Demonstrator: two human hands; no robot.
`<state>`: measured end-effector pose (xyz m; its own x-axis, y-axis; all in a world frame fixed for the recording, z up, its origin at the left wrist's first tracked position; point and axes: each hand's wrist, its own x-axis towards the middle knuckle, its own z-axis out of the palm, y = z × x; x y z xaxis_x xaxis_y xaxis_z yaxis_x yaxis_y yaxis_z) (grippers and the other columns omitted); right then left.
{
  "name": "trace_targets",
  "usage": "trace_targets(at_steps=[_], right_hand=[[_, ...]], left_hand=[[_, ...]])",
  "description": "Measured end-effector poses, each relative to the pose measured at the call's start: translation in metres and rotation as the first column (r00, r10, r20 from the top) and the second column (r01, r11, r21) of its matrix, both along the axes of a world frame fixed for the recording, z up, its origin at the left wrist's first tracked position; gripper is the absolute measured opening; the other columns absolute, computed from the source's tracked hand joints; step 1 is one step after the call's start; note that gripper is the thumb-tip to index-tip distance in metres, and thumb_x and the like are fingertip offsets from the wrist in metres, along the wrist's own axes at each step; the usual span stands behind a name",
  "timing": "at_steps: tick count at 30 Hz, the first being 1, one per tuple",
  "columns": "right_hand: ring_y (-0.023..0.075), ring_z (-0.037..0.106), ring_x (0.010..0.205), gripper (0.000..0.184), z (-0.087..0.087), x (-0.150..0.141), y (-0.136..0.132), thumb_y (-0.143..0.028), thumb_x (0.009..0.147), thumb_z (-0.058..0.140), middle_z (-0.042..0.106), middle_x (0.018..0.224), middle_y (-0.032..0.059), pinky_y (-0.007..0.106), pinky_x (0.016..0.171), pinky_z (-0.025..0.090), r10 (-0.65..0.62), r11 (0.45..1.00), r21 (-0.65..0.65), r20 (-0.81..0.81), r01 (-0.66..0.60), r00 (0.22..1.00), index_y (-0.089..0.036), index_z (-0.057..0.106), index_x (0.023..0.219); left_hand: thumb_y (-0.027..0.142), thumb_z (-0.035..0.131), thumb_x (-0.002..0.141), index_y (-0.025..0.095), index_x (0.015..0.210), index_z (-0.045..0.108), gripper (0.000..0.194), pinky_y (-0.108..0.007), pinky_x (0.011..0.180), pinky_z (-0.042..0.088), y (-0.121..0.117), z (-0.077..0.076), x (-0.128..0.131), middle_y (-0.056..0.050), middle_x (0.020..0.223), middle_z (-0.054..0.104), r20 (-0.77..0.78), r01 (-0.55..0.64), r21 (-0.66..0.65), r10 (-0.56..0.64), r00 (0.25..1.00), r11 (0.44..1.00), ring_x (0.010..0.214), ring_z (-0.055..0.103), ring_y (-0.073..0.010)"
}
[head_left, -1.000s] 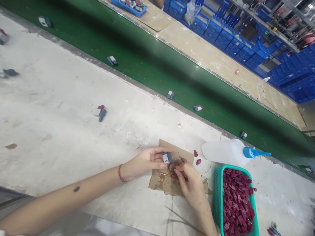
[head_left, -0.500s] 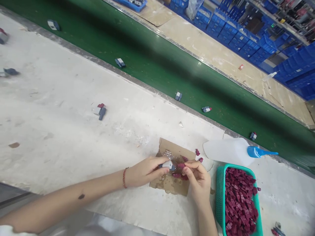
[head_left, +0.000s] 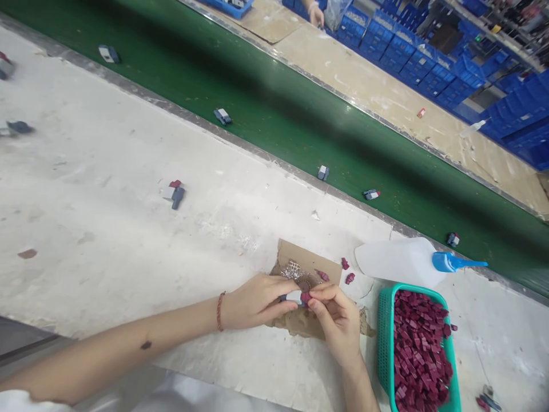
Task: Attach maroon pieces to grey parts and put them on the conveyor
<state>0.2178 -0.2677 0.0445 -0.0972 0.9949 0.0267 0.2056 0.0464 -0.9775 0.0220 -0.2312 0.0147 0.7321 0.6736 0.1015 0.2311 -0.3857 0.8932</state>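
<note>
My left hand (head_left: pixel 266 300) is closed on a small grey and white plastic part (head_left: pixel 294 297), pinched between thumb and fingers. Against its right end my right hand (head_left: pixel 337 315) presses a small maroon piece (head_left: pixel 306 298), gripped between thumb and fingertips. Both hands are over a stained, wet-looking piece of cardboard (head_left: pixel 311 256) on the pale table. Another maroon piece (head_left: pixel 323 276) lies on the cardboard, and two more sit just beyond its right edge. Part of the cardboard is hidden under my hands.
A green basket (head_left: pixel 386 343) full of maroon pieces stands at my right. Behind it lies a white bottle (head_left: pixel 397 260) with a blue nozzle. A green conveyor belt (head_left: pixel 274 120) carries several grey and white parts. Across it, another person's hand (head_left: pixel 316 15) shows near blue bins (head_left: pixel 380 34).
My right hand has moved left, bringing the maroon piece against the grey and white part. Parts on the belt have shifted right. Another person's hand has appeared at the top.
</note>
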Motion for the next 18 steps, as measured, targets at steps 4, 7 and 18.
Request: trace_targets(at_steps=[4,7,18], right_hand=[[0.0156,0.065,0.069,0.009,-0.001,-0.002,-0.001,-0.022,0.090,0.063,0.069,0.077,0.0033,0.024,0.058,0.051,0.047,0.996,0.067,0.053,-0.051,0.997,-0.021,0.064,0.081],[0.0154,0.066,0.073,0.009,0.000,-0.003,-0.001,-0.018,0.090,0.062,0.070,0.078,0.0020,0.024,0.062,0.052,0.067,0.991,0.109,0.081,-0.076,0.994,-0.022,0.064,0.082],[0.0173,0.066,0.076,0.012,0.016,0.002,-0.006,-0.023,0.093,0.059,0.071,0.082,0.0045,0.027,0.068,0.053,0.136,0.984,0.087,0.215,-0.158,0.967,-0.020,0.068,0.086]], left_hand=[[0.051,0.022,0.102,0.015,0.090,0.058,0.052,-0.027,0.062,0.043,-0.001,-0.001,0.001,-0.008,0.076,0.065,0.004,-0.010,0.047,0.009,1.000,0.999,0.069,0.061,-0.0198],[0.051,0.020,0.102,0.015,0.091,0.059,0.055,-0.027,0.061,0.043,-0.002,-0.002,0.000,-0.007,0.074,0.065,0.024,-0.027,0.089,0.025,0.999,0.996,0.067,0.060,-0.0190],[0.038,0.027,0.104,0.013,0.090,0.061,0.044,-0.026,0.055,0.041,-0.003,0.012,0.001,-0.005,0.068,0.063,0.041,-0.031,0.259,0.021,0.999,0.966,0.060,0.055,-0.0168]])
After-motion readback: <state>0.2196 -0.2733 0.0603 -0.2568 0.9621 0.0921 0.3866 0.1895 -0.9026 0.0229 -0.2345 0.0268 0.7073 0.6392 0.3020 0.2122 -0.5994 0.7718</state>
